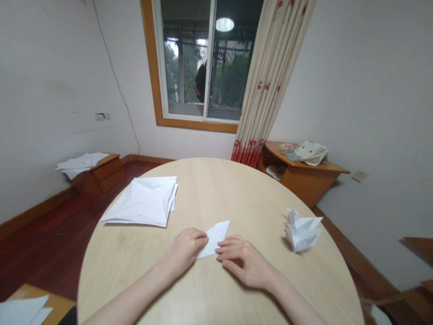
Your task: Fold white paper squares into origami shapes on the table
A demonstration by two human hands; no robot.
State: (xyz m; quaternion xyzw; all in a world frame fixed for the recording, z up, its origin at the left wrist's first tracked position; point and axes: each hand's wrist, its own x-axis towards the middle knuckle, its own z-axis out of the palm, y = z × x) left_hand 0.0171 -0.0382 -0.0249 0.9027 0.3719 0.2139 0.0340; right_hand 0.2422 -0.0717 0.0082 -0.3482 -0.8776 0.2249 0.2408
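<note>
A small folded sheet of white paper (pixel 214 239), roughly diamond-shaped, lies on the round wooden table (pixel 233 189) in front of me. My left hand (pixel 186 248) grips its left edge, thumb and fingers closed on the paper. At the right edge, the fingertips of my right hand (pixel 241 259) touch or nearly touch the paper. That hand's fingers are slightly bent, with the thumb apart from them. To the far right on the table stands a cluster of folded white paper pieces (pixel 302 232) with pointed tips.
A stack of white paper sheets (pixel 142 203) lies at the table's left. Beyond the table are a low drawer cabinet (pixel 108 174) with papers on top, a corner desk (pixel 301 180) bearing a cloth bag (pixel 311 152), a curtain (pixel 267 81) and a window. More sheets (pixel 25 311) lie at lower left.
</note>
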